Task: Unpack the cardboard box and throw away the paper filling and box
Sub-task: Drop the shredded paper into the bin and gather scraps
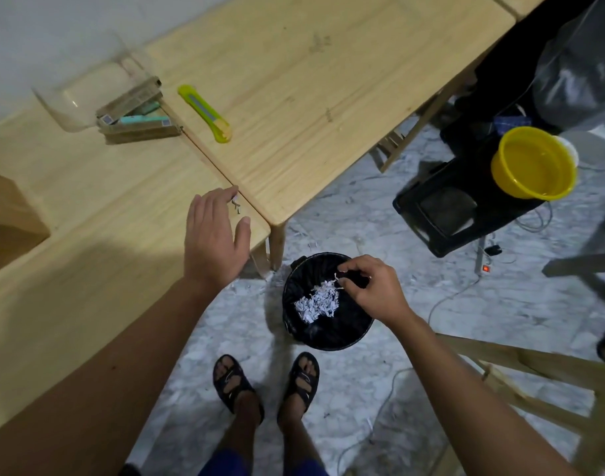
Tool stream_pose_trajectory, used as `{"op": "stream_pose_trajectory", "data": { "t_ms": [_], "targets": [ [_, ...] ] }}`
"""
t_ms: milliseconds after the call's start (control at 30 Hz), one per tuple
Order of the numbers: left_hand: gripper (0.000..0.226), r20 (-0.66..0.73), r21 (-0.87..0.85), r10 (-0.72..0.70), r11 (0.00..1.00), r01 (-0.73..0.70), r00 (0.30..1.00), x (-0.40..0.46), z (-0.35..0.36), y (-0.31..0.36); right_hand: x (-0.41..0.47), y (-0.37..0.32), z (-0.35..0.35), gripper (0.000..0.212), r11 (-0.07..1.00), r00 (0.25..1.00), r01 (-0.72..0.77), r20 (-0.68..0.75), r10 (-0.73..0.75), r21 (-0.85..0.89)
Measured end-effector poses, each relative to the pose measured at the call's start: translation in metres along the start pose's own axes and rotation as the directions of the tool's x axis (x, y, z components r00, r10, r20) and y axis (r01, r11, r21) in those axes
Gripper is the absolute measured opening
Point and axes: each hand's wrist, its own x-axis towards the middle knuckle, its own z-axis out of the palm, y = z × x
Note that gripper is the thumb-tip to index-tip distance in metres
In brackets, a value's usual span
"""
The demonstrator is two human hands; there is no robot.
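Observation:
A black waste bin (328, 338) stands on the floor by the table's corner, with white shredded paper filling (316, 300) inside it. My right hand (373, 286) hovers over the bin's rim, fingers pinched on a few paper shreds (337, 277). My left hand (215, 235) lies flat and open on the wooden table (105, 286), fingertips beside a few stray shreds (236, 205) near the table's seam. The cardboard box (5, 214) shows only partly at the left edge.
A green utility knife (205, 113) and a clear container (88, 94) with small items lie on the table. A yellow bowl (533, 163) sits on a black stool (459, 207) to the right. Cables, a power strip (485, 266) and a wooden frame (534, 379) are on the floor.

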Motion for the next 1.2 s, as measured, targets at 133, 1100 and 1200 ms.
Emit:
{"op": "stream_pose_trajectory", "data": {
  "t_ms": [133,1100,1200],
  "targets": [
    [0.042,0.025,-0.054,0.028,0.998,-0.027,0.999,-0.003,-0.009,-0.004,0.016,-0.03,-0.002,0.017,0.993,0.997,0.074,-0.026,-0.072,0.091],
    [0.044,0.004,0.089,-0.078,0.993,0.078,0.997,-0.033,-0.065,-0.09,0.095,-0.204,0.082,0.062,0.851,0.843,0.52,0.208,-0.496,-0.077],
    [0.044,0.013,0.082,-0.084,0.993,0.083,0.996,-0.034,-0.065,-0.09,0.09,-0.207,0.091,0.03,0.796,0.791,0.602,0.178,-0.585,-0.061]
  ]
}}
